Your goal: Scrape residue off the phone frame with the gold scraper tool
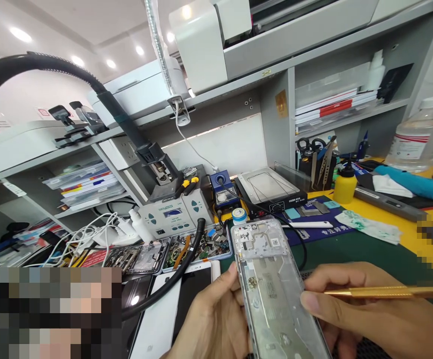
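A silver phone mid-frame [266, 299], with handwritten marks on the grey plate at its top, is held tilted up in front of me. My left hand [216, 314] is closed on its left edge, thumb along the side and fingers behind. At the opposite edge, my right hand [380, 309] pinches the frame between thumb and fingers. That same hand carries a slim gold tool with a knurled handle [382, 292], lying across the fingers and pointing right; its kind is unclear. The frame's lower end runs out of view.
A white phone [160, 314] lies left of my hands, under a black hose [179, 279]. Behind stand a tray of small parts [197, 247], a soldering station [171, 212], a heating plate [272, 187] and a yellow bottle [345, 184]. A stained wipe [369, 227] lies right.
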